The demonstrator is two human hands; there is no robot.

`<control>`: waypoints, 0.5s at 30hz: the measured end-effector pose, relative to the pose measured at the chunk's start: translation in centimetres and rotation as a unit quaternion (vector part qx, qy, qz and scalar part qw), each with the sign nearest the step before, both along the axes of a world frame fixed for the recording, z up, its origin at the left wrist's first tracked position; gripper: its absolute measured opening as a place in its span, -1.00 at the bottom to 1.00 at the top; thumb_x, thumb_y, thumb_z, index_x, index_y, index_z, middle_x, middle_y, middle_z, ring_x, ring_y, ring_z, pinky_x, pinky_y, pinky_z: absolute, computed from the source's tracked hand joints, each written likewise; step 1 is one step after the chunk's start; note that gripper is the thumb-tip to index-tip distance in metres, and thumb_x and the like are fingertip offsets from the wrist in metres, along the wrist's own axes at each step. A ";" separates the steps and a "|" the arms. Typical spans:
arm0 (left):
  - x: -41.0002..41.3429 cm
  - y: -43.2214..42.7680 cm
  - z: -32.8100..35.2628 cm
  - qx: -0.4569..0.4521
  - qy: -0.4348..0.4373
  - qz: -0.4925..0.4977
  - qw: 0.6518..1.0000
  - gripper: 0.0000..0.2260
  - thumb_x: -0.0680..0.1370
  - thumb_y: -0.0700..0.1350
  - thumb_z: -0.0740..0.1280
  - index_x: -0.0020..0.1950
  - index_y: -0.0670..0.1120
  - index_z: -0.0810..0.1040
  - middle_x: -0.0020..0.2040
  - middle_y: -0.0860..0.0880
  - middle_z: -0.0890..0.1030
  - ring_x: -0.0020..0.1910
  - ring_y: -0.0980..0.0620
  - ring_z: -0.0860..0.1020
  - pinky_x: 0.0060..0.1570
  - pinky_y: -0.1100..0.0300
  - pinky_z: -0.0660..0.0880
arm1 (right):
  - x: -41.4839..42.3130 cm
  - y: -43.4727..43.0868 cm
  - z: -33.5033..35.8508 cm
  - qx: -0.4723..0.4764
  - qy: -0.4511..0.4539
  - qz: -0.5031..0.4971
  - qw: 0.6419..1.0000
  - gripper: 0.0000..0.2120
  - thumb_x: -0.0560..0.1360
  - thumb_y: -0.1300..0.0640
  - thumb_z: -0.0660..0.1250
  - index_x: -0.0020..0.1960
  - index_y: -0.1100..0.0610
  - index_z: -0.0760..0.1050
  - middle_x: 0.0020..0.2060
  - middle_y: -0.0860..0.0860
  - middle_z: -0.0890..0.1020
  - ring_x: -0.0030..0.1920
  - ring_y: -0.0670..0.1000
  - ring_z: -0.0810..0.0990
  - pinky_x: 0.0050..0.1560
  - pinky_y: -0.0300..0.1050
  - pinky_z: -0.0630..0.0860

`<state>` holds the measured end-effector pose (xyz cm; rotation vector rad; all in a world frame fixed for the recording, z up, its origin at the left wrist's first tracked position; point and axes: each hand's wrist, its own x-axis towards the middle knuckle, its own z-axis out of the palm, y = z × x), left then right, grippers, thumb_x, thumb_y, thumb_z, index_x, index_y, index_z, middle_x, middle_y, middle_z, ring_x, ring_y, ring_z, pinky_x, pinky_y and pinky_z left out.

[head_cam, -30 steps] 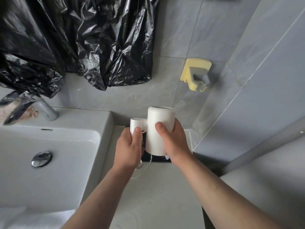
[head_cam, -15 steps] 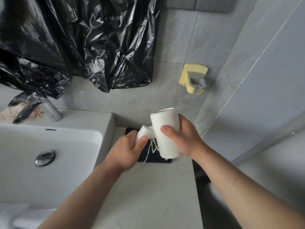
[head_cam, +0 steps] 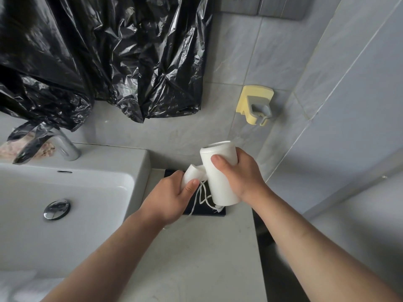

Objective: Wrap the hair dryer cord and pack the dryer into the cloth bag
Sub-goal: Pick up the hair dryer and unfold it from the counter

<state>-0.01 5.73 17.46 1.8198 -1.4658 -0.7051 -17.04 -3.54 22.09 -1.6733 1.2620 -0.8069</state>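
Note:
A white hair dryer [head_cam: 218,182] is held above the counter, its barrel tilted with the top leaning left. My right hand [head_cam: 242,177] grips the barrel from the right. My left hand [head_cam: 172,199] grips the folded handle [head_cam: 193,173] at the barrel's left. A thin white cord [head_cam: 201,198] hangs in loose loops under the dryer, between my hands. Beneath them lies a flat black item [head_cam: 207,211] on the counter; I cannot tell whether it is the cloth bag.
A white sink [head_cam: 72,205] with a chrome drain [head_cam: 56,209] and tap [head_cam: 65,144] fills the left. Black plastic sheeting [head_cam: 104,57] hangs on the tiled wall. A yellow wall holder [head_cam: 256,104] sits above the dryer. The pale counter [head_cam: 189,258] ends at a dark gap on the right.
The dryer has tilted from upright to leaning left and moved slightly right. My left hand has shifted down along the handle, and the cord loops now show below the barrel.

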 end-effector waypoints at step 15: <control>0.5 0.3 0.3 -0.025 -0.038 -0.008 0.999 -0.49 0.42 0.47 0.07 -0.22 0.02 0.36 -0.37 0.00 0.53 -0.39 0.02 0.52 -0.35 -0.01 0.46 | -1.0 -1.9 3.1 -0.055 0.067 0.135 0.987 -0.36 0.22 -0.37 0.31 0.19 -0.06 0.49 -0.01 -0.11 0.66 -0.01 -0.10 0.63 -0.03 -0.08 0.56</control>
